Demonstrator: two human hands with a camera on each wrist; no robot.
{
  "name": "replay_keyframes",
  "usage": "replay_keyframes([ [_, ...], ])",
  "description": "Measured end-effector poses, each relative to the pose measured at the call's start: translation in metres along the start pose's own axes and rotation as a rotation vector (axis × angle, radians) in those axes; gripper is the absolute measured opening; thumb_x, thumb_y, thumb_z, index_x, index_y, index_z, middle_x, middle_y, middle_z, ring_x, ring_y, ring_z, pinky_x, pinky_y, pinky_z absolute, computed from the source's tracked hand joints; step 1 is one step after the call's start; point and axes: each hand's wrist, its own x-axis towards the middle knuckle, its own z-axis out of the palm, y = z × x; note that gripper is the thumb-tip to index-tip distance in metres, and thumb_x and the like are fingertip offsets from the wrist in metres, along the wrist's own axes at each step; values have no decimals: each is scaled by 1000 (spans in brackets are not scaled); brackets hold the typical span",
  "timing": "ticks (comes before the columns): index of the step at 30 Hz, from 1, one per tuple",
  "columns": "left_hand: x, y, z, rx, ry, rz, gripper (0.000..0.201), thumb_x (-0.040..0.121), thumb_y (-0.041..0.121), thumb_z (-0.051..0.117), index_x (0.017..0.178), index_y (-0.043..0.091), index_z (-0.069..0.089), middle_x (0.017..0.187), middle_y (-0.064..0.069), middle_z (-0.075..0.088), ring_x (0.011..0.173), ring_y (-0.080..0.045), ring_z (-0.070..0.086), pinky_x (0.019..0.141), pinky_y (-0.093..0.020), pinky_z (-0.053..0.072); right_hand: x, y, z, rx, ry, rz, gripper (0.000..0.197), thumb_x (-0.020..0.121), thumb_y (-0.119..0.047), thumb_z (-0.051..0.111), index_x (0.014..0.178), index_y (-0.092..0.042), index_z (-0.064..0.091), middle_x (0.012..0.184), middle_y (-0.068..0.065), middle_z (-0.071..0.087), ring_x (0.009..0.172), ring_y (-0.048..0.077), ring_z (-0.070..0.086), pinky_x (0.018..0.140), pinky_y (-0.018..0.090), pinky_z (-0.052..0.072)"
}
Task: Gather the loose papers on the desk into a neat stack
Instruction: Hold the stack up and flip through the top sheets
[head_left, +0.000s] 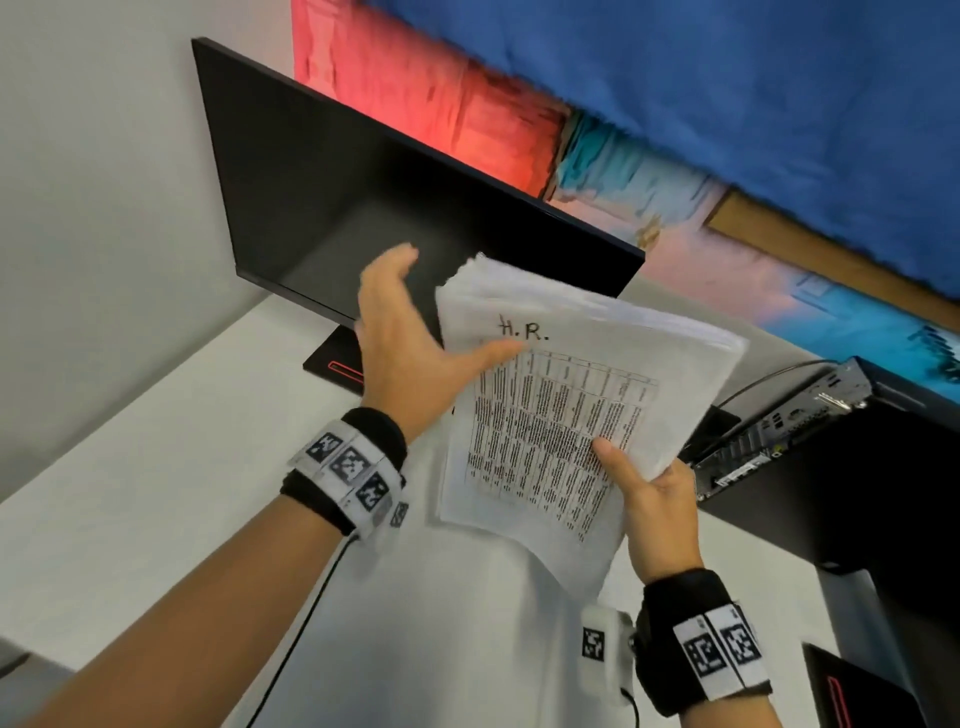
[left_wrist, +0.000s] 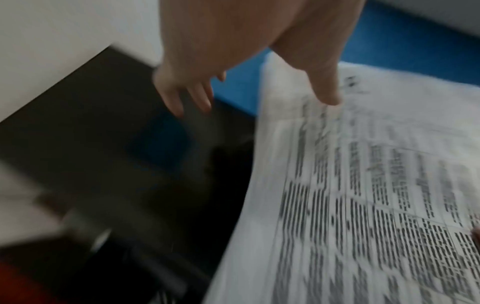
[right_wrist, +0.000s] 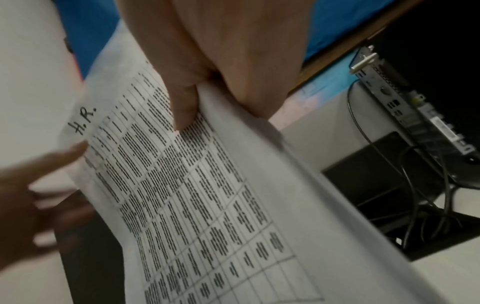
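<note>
A thick stack of white papers (head_left: 571, 395) is held up above the white desk (head_left: 156, 467). Its top sheet carries a printed table and the handwritten letters "H.R.". My right hand (head_left: 649, 499) grips the stack's lower right edge, thumb on top and fingers underneath. My left hand (head_left: 400, 343) is spread open at the stack's left edge; only its thumb tip touches the top sheet, just below the letters. The left wrist view shows that thumb on the papers (left_wrist: 363, 185), blurred. The right wrist view shows my right hand (right_wrist: 233, 61) pinching the papers (right_wrist: 207, 205).
A black monitor (head_left: 363, 208) on a flat stand (head_left: 332, 366) stands right behind the stack. A small computer case (head_left: 779, 426) with cables lies at the right on a black surface. Another black object (head_left: 857, 691) sits at the bottom right.
</note>
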Motion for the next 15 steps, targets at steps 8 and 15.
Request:
replay_keyframes([
  [8,-53,-40,37,-438,-277,-362,54,75,29,84,123,14,64,113,4,76,102,-2,71,83,-16,56,-10,30,5,194,29,80,26,87,-3,71,107,-19,73,105,-2,80,101,16,76,83,30,60],
  [15,-104,-86,51,-244,-263,-467,27,99,38,56,117,20,45,107,12,68,96,-1,69,78,-18,57,-22,96,14,91,-2,329,30,85,-5,76,112,-16,69,98,-7,78,91,11,75,69,17,59],
])
